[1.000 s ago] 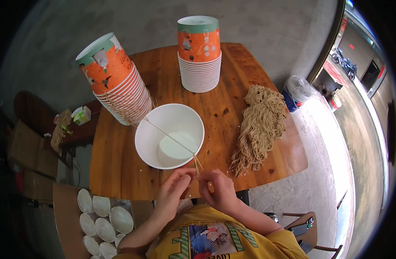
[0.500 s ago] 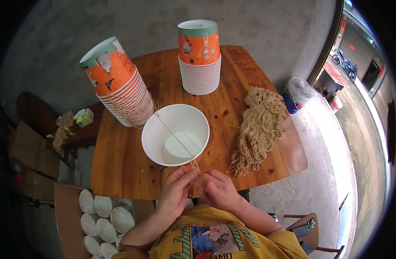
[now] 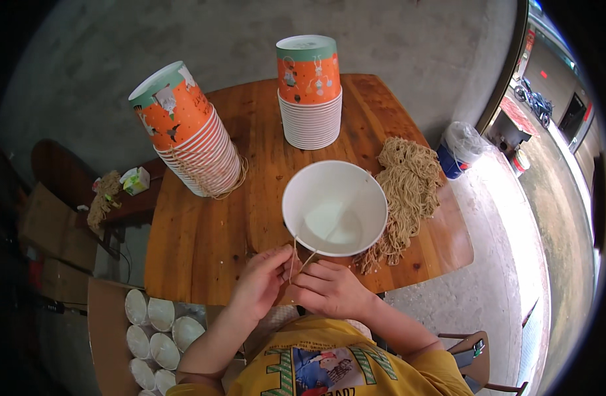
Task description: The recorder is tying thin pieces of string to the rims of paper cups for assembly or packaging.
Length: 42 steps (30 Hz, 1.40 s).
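Note:
A white paper bucket (image 3: 304, 183) stands on the wooden table with its mouth up and its near rim just above my hands. Two strands of beige string (image 3: 296, 254) run from that rim down to my fingers. My left hand (image 3: 262, 278) pinches one strand between thumb and forefinger. Beside it, my right hand (image 3: 333, 290) is curled closed round the other strand. Right of the bucket, partly behind it, lies a thick bundle of beige strings (image 3: 412, 188).
A leaning stack of orange paper buckets (image 3: 197, 148), strings looped over it, stands at the left of the table (image 3: 204, 244). An upright stack (image 3: 309, 92) stands at the back. A carton of wrapped white buckets (image 3: 163, 350) sits lower left; a chair (image 3: 476, 360) is lower right.
The white bucket has moved right, close against the string bundle. The string that stretched across its mouth now shows as two separate strands at the near rim. My hands have stayed near the table's front edge.

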Each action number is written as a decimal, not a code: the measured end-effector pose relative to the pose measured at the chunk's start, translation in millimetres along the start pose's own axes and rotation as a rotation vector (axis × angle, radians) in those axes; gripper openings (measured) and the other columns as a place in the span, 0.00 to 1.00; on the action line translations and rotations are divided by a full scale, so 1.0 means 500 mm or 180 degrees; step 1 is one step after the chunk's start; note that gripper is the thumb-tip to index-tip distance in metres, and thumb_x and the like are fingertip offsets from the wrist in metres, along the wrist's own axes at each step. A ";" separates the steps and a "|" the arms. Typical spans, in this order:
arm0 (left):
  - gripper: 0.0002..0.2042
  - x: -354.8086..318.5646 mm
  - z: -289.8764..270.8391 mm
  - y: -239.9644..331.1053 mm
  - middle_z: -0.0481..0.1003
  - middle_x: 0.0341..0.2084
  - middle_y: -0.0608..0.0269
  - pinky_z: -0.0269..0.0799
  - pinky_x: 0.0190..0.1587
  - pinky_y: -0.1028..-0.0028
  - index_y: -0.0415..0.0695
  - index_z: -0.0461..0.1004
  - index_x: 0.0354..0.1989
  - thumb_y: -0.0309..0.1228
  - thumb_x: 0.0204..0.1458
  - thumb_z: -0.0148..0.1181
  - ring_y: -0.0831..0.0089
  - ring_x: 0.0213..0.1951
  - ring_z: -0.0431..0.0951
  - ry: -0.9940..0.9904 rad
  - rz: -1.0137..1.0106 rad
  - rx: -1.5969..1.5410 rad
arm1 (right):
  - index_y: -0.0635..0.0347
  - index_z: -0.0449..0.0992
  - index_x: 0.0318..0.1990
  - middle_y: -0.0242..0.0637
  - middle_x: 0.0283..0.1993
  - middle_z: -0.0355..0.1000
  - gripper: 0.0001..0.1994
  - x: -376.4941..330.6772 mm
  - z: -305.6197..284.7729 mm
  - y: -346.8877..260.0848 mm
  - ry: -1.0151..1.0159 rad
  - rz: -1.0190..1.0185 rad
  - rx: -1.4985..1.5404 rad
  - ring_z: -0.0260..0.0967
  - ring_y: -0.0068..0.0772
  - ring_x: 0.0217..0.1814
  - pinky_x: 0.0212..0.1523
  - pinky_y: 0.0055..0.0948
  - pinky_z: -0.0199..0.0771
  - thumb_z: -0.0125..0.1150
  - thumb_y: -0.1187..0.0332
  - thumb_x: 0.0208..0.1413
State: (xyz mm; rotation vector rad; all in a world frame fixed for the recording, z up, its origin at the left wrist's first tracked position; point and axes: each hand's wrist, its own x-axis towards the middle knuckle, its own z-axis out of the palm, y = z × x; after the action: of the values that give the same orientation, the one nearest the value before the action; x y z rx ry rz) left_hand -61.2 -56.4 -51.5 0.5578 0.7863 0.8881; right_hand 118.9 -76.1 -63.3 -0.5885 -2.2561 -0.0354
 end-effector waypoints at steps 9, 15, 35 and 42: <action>0.09 -0.006 0.018 0.009 0.77 0.36 0.66 0.70 0.44 0.78 0.41 0.74 0.43 0.32 0.61 0.53 0.79 0.40 0.75 -0.0130 -0.0142 0.0174 | 0.54 0.73 0.35 0.28 0.34 0.71 0.10 0.007 0.005 0.008 -0.0073 -0.0238 0.0087 0.70 0.30 0.38 0.42 0.29 0.72 0.61 0.71 0.41; 0.08 -0.013 0.012 0.010 0.75 0.36 0.67 0.69 0.43 0.79 0.40 0.73 0.42 0.31 0.61 0.54 0.80 0.38 0.74 0.0002 -0.0068 0.0176 | 0.52 0.73 0.35 0.27 0.33 0.69 0.10 0.019 -0.003 0.017 -0.0170 -0.0205 0.0585 0.68 0.29 0.39 0.41 0.29 0.69 0.61 0.69 0.41; 0.07 -0.007 -0.008 0.015 0.75 0.35 0.67 0.67 0.45 0.79 0.40 0.74 0.41 0.29 0.59 0.54 0.80 0.38 0.73 -0.0093 -0.0231 0.0175 | 0.50 0.68 0.31 0.26 0.29 0.62 0.07 0.044 -0.011 0.026 -0.0602 -0.0565 0.0919 0.65 0.28 0.38 0.39 0.28 0.67 0.60 0.67 0.44; 0.08 -0.001 -0.009 0.029 0.76 0.35 0.65 0.67 0.46 0.77 0.39 0.74 0.41 0.28 0.57 0.56 0.78 0.39 0.74 0.0042 0.0070 0.0452 | 0.50 0.66 0.30 0.27 0.28 0.60 0.07 0.047 -0.017 0.025 -0.0846 -0.0702 0.1075 0.64 0.28 0.37 0.39 0.28 0.67 0.59 0.66 0.45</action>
State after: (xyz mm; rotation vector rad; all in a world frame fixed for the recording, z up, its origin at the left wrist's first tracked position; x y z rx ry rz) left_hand -72.0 -48.8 -43.6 0.6870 0.8611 0.8610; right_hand 116.4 -57.0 -42.9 -0.1701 -2.4998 0.3252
